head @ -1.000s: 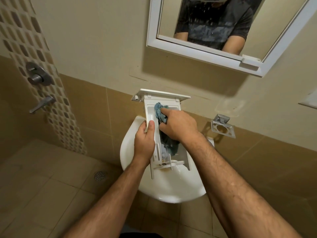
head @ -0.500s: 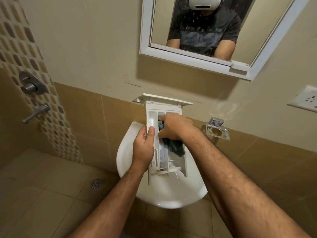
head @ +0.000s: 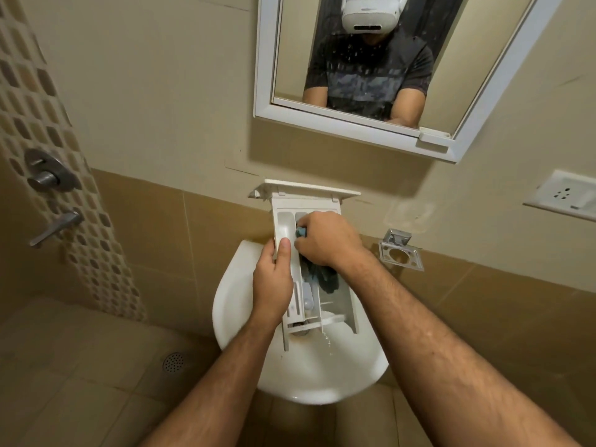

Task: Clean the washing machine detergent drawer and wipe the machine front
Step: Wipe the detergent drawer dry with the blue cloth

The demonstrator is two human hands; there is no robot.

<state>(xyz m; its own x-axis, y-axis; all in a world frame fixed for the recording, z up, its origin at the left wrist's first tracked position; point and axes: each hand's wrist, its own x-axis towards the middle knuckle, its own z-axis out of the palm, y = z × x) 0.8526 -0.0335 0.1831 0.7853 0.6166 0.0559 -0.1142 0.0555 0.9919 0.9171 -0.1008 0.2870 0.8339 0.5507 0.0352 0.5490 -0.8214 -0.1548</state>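
the right hand (head: 325, 241) had its fingers curled in a tight grip round a blue cloth (head: 301, 232), pushing it into a compartment near the front panel of the white detergent drawer (head: 285, 225); the rest of the cloth trailed dark and bunched along the drawer below the wrist. the left hand (head: 274, 282) gripped the drawer's left wall, thumb lying along the rim, fingers wrapped under. the drawer was held tilted over the white sink (head: 235, 304), panel end toward the wall, and water dripped from its near end. above hung a white-framed mirror (head: 263, 75); a floor drain (head: 173, 362) lay at the left
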